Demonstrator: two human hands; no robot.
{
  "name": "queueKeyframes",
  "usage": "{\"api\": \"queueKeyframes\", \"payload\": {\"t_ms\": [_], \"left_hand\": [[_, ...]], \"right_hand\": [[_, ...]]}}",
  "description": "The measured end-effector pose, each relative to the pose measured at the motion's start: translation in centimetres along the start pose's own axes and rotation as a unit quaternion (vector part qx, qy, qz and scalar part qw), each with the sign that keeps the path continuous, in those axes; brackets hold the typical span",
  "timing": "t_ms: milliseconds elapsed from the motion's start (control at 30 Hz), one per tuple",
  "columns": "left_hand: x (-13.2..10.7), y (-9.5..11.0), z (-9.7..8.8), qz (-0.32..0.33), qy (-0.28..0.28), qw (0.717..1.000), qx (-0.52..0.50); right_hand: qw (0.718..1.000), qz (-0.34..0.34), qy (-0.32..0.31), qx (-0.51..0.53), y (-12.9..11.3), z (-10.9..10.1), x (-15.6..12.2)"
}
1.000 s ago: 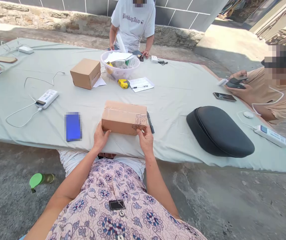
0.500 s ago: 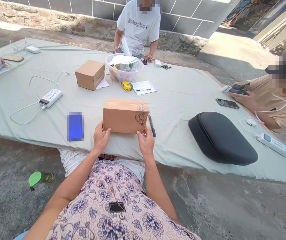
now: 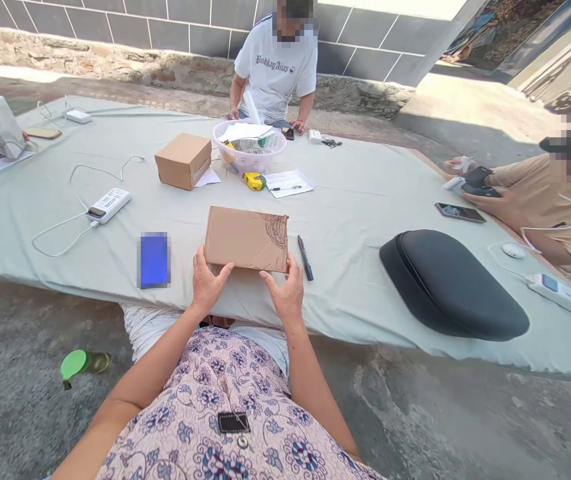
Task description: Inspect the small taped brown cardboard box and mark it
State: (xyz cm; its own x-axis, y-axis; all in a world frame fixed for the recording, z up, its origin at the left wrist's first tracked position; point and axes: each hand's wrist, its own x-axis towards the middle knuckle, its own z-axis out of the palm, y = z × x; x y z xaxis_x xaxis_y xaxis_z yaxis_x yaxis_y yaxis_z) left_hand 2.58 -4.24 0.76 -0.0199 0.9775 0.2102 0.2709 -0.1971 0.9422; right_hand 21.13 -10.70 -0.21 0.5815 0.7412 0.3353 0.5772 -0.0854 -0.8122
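Observation:
A brown cardboard box (image 3: 245, 239) with black scribbled lines at its upper right corner is held between my two hands, near the front edge of the cloth-covered table (image 3: 345, 200). My left hand (image 3: 208, 281) grips its lower left side, thumb along the near edge. On the lower right side, my right hand (image 3: 285, 287) grips it the same way. The fingers behind the box are partly hidden. A black marker pen (image 3: 305, 257) lies just right of the box. To the left lies a blue, blurred-out rectangular item (image 3: 154, 260).
A second cardboard box (image 3: 183, 162), a plastic basin (image 3: 252, 157), a yellow tape measure (image 3: 254, 181) and paper stand farther back. A black cushion-like object (image 3: 452, 283) lies right, a white power strip (image 3: 109, 205) left. People sit at the far side and right.
The box has tilted, so its broad scribbled face now turns up toward me and its top face no longer shows. Both hands have turned with it, still gripping its sides.

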Motion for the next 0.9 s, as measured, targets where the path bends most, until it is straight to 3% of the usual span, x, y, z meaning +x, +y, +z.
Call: {"api": "queueKeyframes", "payload": {"t_ms": [167,367,600,900], "left_hand": [[-0.2,0.4,0.0,-0.005,0.004,1.000,0.013],[-0.2,0.6,-0.3,-0.015,0.008,1.000,0.016],[0.3,-1.5,-0.2,-0.010,0.006,1.000,0.025],[0.8,-2.7,-0.2,0.012,-0.007,0.999,0.038]], "right_hand": [[0.999,-0.010,0.031,-0.009,0.1,0.4,-0.3],[0.996,0.013,0.019,0.081,0.6,-0.2,-0.2],[0.990,0.055,0.035,0.126,0.9,-0.8,-0.1],[0.992,0.047,0.034,0.114,1.9,-0.3,0.1]]}}
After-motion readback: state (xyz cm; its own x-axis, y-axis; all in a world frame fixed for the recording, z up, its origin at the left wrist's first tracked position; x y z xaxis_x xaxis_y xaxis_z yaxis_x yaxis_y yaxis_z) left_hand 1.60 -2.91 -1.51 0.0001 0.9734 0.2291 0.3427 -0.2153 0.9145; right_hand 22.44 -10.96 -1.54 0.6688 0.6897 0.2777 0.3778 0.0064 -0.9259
